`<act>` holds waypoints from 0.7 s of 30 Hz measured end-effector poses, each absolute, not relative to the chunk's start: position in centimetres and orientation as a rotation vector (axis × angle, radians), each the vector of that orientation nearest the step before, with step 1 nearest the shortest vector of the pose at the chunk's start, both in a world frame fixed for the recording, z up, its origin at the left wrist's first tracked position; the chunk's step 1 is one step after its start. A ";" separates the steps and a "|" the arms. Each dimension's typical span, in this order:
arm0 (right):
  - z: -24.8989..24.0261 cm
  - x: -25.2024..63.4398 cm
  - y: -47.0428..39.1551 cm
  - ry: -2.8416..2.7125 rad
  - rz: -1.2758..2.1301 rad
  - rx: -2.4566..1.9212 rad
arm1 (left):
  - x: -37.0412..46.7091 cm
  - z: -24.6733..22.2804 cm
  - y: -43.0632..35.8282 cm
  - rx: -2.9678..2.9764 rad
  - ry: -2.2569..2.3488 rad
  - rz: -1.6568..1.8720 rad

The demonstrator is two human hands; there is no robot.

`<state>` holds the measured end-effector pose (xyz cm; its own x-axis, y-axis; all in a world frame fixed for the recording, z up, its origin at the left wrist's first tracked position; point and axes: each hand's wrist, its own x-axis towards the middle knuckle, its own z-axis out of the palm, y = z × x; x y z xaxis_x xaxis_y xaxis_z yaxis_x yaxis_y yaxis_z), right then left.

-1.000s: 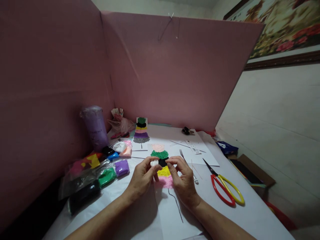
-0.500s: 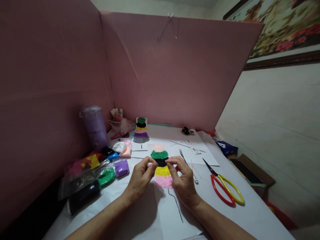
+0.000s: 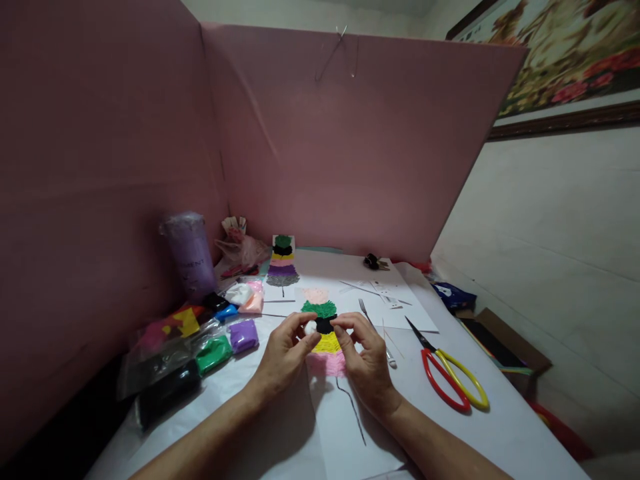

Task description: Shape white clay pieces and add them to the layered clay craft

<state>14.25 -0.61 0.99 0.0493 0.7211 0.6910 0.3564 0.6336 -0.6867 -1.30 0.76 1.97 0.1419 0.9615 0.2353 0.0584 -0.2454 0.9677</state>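
Between the thumb and fingers of my left hand [image 3: 285, 348] is a small white lump of modelling clay [image 3: 310, 327]. My right hand [image 3: 369, 360] faces it with thumb and forefinger pinched together; whatever they hold is too small to make out. Both hands hover over a sheet of paper [image 3: 350, 440] bearing a tree-like clay picture [image 3: 327, 343]. Its textured bands run pale pink, green, black, yellow and pink from top to bottom, with a dark curved line drawn below. My fingers partly cover the black and yellow bands.
Bags of coloured clay [image 3: 214, 353] and a purple canister [image 3: 190, 257] stand left. A finished-looking banded picture [image 3: 283, 261] lies at the back. Right of my hands are a fork [image 3: 364, 308], scissors [image 3: 445, 370] and keys [image 3: 375, 262]. Pink panels [image 3: 360, 147] enclose the table.
The white clay shows more now, as my left thumb and fingers have parted around it and shifted slightly right. My right hand has stayed almost still.
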 end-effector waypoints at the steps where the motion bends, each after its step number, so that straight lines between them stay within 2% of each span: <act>1: 1.0 14.3 -0.6 -1.556 0.348 -0.928 | -1.3 2.0 0.7 1.520 1.047 1.225; 12: 0.9 14.3 -0.6 -1.558 0.344 -0.926 | -1.4 2.7 0.4 1.647 1.061 1.166; 21: 0.9 14.3 -0.7 -1.561 0.358 -0.914 | -1.1 2.1 0.7 1.448 0.989 1.194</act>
<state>14.34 -0.67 0.88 0.0423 0.7194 0.6933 0.3457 0.6405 -0.6858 -1.08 0.70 2.07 0.1860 0.9643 0.1882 0.0056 -0.1926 0.9813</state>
